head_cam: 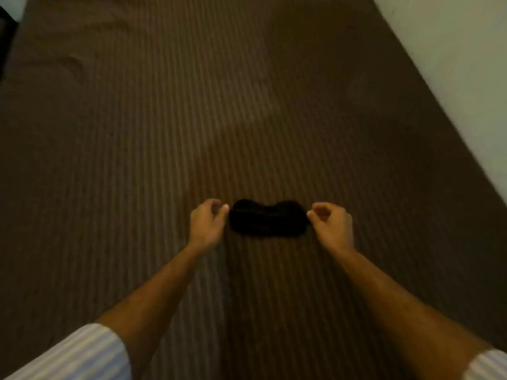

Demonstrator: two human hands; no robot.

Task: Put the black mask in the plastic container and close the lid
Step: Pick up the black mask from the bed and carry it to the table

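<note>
- One black mask (267,219), eye-mask shape with two rounded lobes, lying on the brown striped bedsheet (164,119), low centre of view.
- Two bare hands, one at each end of the mask.
- Left hand (207,222): fingers curled, thumb tip and forefinger pinched at the mask's left edge; looks like a grip on that edge, blur makes contact hard to confirm.
- Right hand (330,223): fingers curled in, thumb and forefinger tips pinched at the mask's right edge; same doubt on contact.
- Two forearms reach in from the bottom; two striped pale sleeves (79,355) rolled up at the lower corners.
- One pale wall (452,50) along the sheet's right side.
- One dark object (5,31) at the top-left edge, too cropped to identify.
- Nothing lies between the hands and the mask.
</note>
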